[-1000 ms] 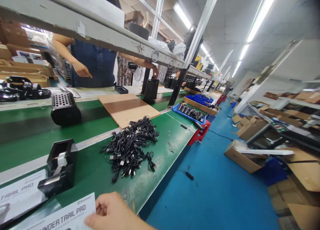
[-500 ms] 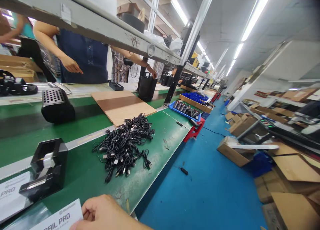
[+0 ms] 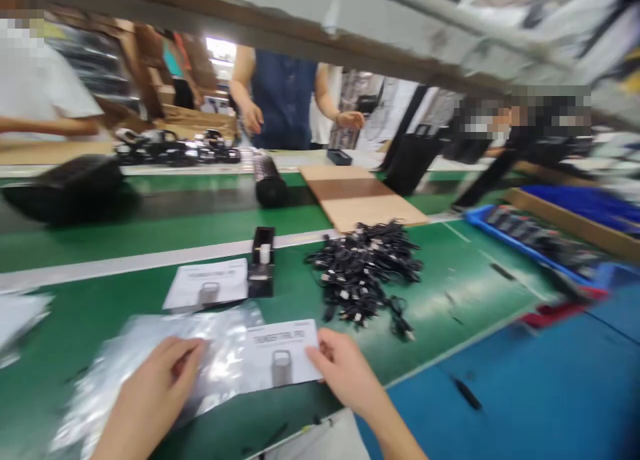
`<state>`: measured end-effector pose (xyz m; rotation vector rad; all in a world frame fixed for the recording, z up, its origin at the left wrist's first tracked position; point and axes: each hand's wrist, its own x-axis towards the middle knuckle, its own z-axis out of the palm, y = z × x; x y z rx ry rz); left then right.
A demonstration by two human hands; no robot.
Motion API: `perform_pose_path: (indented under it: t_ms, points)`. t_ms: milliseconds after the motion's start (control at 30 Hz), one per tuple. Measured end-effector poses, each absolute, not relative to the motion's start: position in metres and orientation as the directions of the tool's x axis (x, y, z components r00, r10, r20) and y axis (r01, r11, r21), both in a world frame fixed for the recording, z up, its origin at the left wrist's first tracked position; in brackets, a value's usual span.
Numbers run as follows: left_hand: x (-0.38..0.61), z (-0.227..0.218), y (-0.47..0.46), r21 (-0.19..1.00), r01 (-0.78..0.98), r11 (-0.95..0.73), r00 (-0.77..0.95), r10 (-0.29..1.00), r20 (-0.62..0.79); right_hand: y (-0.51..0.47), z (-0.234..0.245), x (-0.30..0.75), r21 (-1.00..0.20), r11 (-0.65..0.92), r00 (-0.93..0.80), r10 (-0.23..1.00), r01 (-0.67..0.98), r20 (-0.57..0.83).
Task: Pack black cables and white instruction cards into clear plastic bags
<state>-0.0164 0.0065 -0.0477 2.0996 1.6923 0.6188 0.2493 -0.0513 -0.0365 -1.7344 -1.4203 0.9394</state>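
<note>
Fingers of the right hand [image 3: 345, 363] pinch the right edge of a white, rectangular printed paper leaflet [image 3: 280, 333], presumably by the margin so the print lies uncovered; its left end meets a spread of clear, glossy plastic bags [image 3: 117, 353]. The left hand [image 3: 160, 383] is over these bags, thumb and forefinger curled narrow, though whether they grip the film I cannot tell. Just beyond, more white printed paper [image 3: 187, 283] lies beside a black, open-topped tape dispenser [image 3: 261, 277], likely set there for easy reach. To the right, thin black cables [image 3: 365, 267] are heaped loosely on the green table [image 3: 440, 340], probably within arm's reach on purpose. Farther, a flat, light-brown wooden board [image 3: 363, 197] lies slanted, perhaps as a protective work surface.
</note>
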Motion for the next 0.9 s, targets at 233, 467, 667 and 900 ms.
perform_pose_path:
  t_ms: [233,467,667,900]
  points:
    - [0.005,-0.03,0.002,0.471,0.882,-0.029,0.061,0.997,-0.052,-0.049,-0.045,0.256,-0.871,-0.254,-0.043,0.954,0.42,-0.298]
    - [0.011,-0.031,0.0,0.485,0.873,-0.059,0.13,0.985,-0.113,-0.05,-0.029,0.253,-0.896,-0.379,-0.115,0.904,0.232,-0.413]
    - [0.007,-0.027,-0.006,0.507,0.862,-0.018,0.075,0.993,-0.091,-0.051,-0.034,0.243,-0.914,-0.38,-0.007,0.923,0.14,-0.385]
    - [0.013,-0.028,-0.007,0.484,0.874,-0.054,0.147,0.977,-0.157,-0.051,-0.035,0.246,-0.91,-0.394,0.006,0.918,0.125,-0.397]
